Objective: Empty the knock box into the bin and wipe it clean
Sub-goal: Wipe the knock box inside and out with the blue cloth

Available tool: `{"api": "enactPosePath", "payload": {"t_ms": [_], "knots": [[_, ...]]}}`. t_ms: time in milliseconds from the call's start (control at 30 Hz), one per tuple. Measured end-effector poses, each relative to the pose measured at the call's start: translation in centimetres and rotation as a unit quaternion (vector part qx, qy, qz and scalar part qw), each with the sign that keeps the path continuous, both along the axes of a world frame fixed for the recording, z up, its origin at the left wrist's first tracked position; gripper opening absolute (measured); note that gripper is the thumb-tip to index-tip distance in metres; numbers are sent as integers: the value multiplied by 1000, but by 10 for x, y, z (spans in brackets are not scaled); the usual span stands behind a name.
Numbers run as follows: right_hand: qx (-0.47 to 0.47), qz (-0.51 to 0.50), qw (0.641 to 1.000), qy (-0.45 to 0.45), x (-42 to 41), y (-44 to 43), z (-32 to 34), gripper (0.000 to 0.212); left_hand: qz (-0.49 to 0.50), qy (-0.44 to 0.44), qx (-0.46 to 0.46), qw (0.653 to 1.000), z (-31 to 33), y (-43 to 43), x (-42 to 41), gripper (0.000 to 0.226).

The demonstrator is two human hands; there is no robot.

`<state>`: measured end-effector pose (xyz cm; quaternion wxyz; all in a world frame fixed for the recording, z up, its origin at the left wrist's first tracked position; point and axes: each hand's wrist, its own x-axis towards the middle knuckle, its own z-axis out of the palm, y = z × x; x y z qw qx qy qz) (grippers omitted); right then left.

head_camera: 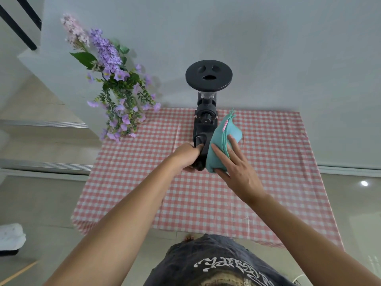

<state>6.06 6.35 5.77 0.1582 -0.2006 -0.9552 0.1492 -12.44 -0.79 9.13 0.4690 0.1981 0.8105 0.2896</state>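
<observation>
The black knock box (201, 153) is held up over the middle of the table, mostly hidden by hand and cloth. My left hand (186, 156) grips it from the left side. A teal cloth (219, 141) with a pink tag covers the box's right side. My right hand (240, 172) presses the cloth against the box, fingers spread over it and thumb under its lower edge. I cannot see the inside of the box.
A black coffee grinder (206, 114) with a round hopper lid (208, 76) stands right behind the box. Purple flowers (119, 93) stand at the back left of the red checked tablecloth (206, 203). A white-lined dark container (10, 238) sits on the floor, left.
</observation>
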Motion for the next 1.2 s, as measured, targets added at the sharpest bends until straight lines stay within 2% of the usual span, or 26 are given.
{"api": "enactPosePath", "payload": {"t_ms": [167, 233, 300, 367, 433, 533, 600, 700, 767, 900, 1033, 1100, 1133, 1200], "knots": [[-65, -18, 997, 34, 8, 4, 7, 75, -28, -11, 39, 999, 3, 1, -3, 38], [-150, -52, 987, 32, 9, 4, 18, 76, -32, -2, 58, 998, 5, 0, -6, 36], [-255, -83, 962, 48, 8, 6, 30, 76, -52, 22, 77, 995, 6, -2, -10, 39], [-323, -101, 940, 49, 9, 14, 41, 74, -94, 94, 85, 987, 8, -6, -13, 43], [-353, -100, 930, 28, 9, 23, 48, 67, -130, 164, 100, 973, 9, -10, -13, 42], [-393, -72, 917, -15, 6, 35, 52, 56, -198, 184, 152, 951, 11, -14, -8, 24], [-441, -51, 895, -31, 5, 42, 56, 45, -254, 199, 180, 929, 10, -15, -3, 12], [-509, -37, 859, -26, 5, 49, 58, 31, -308, 227, 174, 907, 8, -17, 5, 21], [-521, -43, 853, -17, 4, 48, 58, 27, -305, 251, 179, 901, 8, -19, 11, 27], [-471, -71, 879, -10, -3, 41, 54, 26, -251, 316, 182, 897, 4, -17, 19, 29], [-344, -63, 934, -77, -3, 23, 53, 66, -169, 324, 121, 923, -3, -12, 9, 31], [-321, -31, 944, -73, 0, 14, 46, 69, -144, 298, 121, 936, -6, -13, 1, 34], [-347, -30, 936, -44, 2, 14, 42, 64, -145, 281, 133, 939, -5, -15, -1, 34], [-450, -56, 890, 38, 7, 18, 38, 48, -169, 247, 168, 939, 0, -18, -3, 31]]}}
